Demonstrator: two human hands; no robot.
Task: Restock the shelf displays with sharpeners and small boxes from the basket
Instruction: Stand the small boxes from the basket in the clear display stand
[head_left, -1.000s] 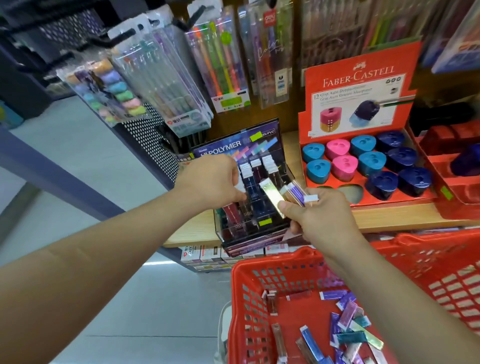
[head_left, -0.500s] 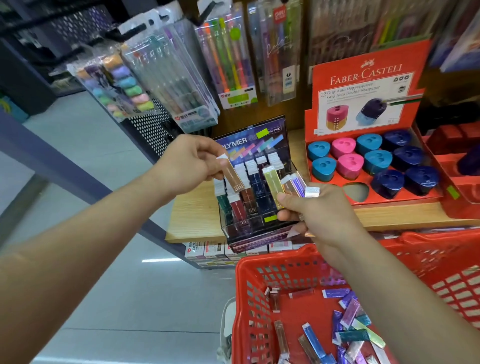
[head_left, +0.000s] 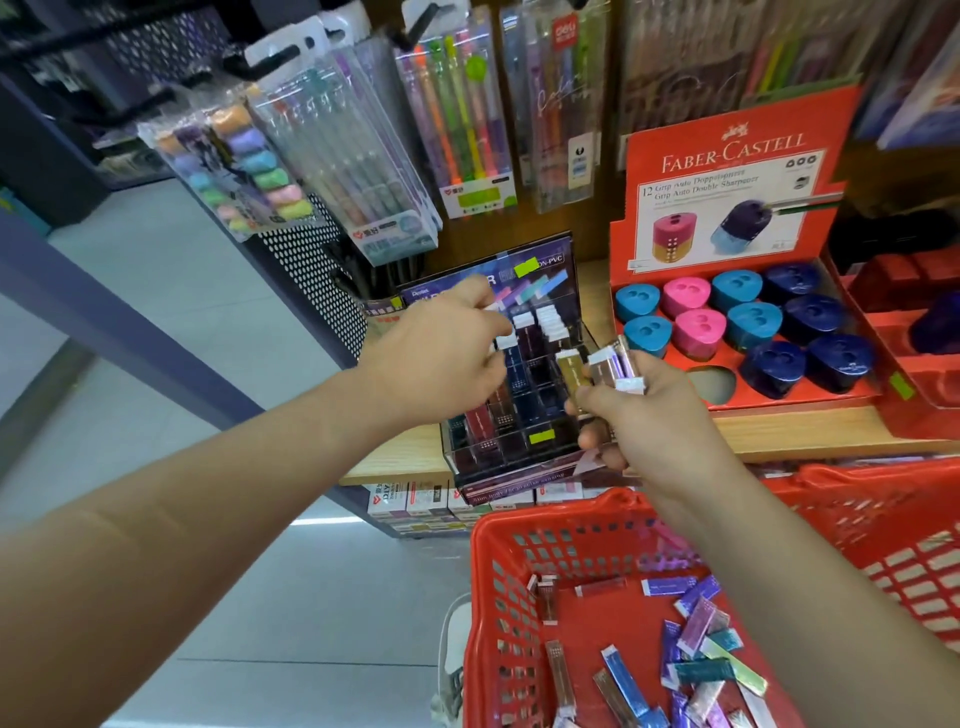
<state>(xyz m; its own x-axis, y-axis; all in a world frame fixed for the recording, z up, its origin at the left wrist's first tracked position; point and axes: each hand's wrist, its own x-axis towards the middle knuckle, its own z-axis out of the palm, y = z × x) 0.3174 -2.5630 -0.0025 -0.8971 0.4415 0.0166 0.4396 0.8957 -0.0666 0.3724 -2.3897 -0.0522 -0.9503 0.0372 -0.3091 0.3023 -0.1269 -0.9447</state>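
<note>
Restock midway: left hand (head_left: 441, 358) curled over display case (head_left: 498, 457), grasp unclear; right hand (head_left: 641, 415) clutches small boxes (head_left: 605, 366); many more lie in basket (head_left: 550, 513).

The left grip (head_left: 441, 358) reaches over the clear compartment display (head_left: 519, 447) on the wooden shelf (head_left: 779, 426) and pinches a white-capped small box (head_left: 505, 341) above its rear slots. Just beside it, the right grip (head_left: 644, 410) clutches a fan of small boxes (head_left: 605, 366), gold and purple among them, white ends up. To the right stands a red Faber-Castell tray (head_left: 727, 150) of teal, pink and dark blue sharpeners (head_left: 698, 327), with one front hole open. Below, a red basket (head_left: 519, 545) holds loose boxes (head_left: 696, 623) scattered on its floor. Packs of pens (head_left: 467, 130) hang above the display.
</note>
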